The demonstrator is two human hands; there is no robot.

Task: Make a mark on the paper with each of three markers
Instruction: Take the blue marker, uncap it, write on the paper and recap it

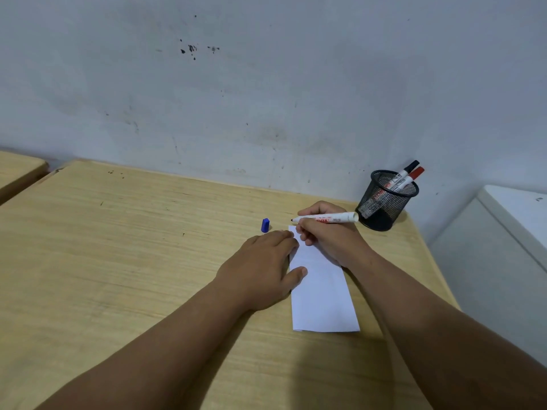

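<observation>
A folded white paper (322,300) lies on the wooden table (133,247). My left hand (260,267) rests flat on the paper's left edge, fingers together, thumb on the sheet. My right hand (328,235) grips an uncapped white marker (328,218), held nearly level, with its dark tip pointing left just beyond the paper's far corner. The marker's blue cap (265,225) stands on the table left of the tip. I see no mark on the visible part of the paper. A black-capped marker (407,170) and a red-capped marker (413,176) stand in the mesh cup.
The black mesh pen cup (384,202) stands at the table's far right corner against the stained wall (266,84). A white cabinet (509,232) lies beyond the table's right edge. A second wooden table (17,170) sits at far left.
</observation>
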